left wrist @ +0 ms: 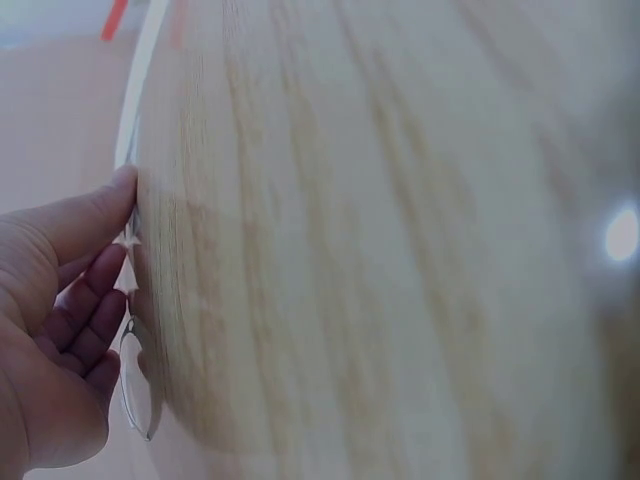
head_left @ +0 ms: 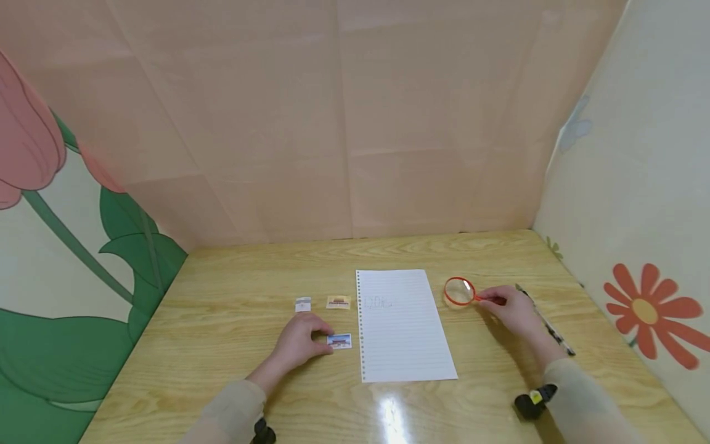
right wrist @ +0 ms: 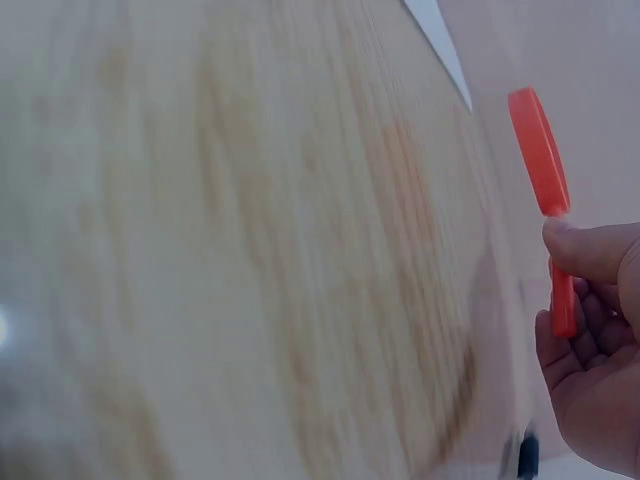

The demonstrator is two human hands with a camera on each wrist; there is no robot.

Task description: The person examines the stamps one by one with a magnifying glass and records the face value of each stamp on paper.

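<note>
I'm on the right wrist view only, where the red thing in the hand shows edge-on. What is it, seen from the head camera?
Observer: A magnifying glass, round and see-through in the middle.
Operator: What is happening on the other side?
Observer: The left hand has its thumb and a finger at the left end of a blue picture card.
Operator: Is anything on the white sheet whose corner I see?
Observer: Yes, faint writing in its upper left part.

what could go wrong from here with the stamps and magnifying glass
The blue stamp, held at one end by the left grip, might crease if squeezed. The magnifying glass, held by its handle in the right grip, could slip and fall. The pen beside that grip may get nudged.
</note>
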